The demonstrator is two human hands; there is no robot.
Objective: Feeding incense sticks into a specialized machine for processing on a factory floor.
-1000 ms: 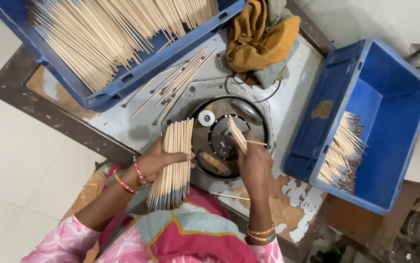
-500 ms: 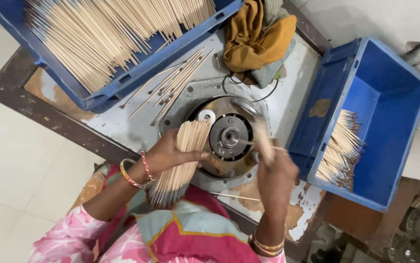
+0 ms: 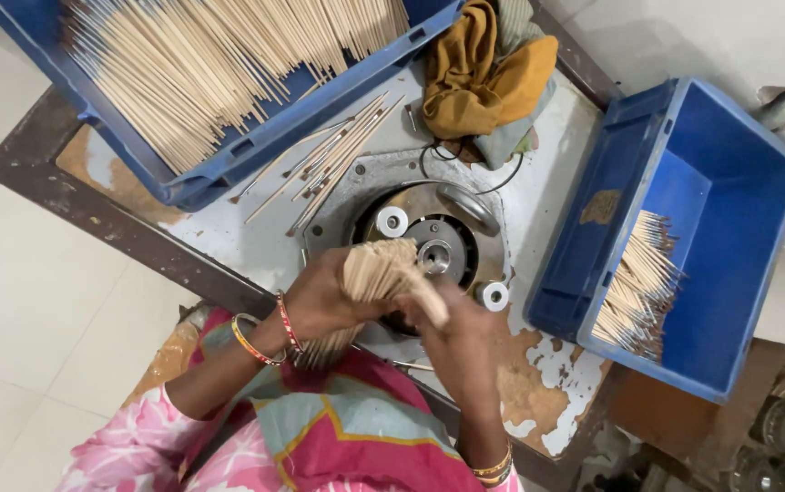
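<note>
Left hand (image 3: 320, 301): closed around bundle of thin pale wooden sticks (image 3: 370, 287), over round metal machine head (image 3: 429, 251) on worktop (image 3: 256, 237). Right hand (image 3: 452, 323): pinching few sticks off bundle. Advisable: small, aligned pinches, firm bundle.

Pale matt wooden sticks (image 3: 370, 278) are gripped in both hands; beyond them shiny metal discs (image 3: 433, 255) are set in a surface (image 3: 547, 374) of flaking, rough paint.

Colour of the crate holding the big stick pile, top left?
Blue crate, seen in the head view.
</note>
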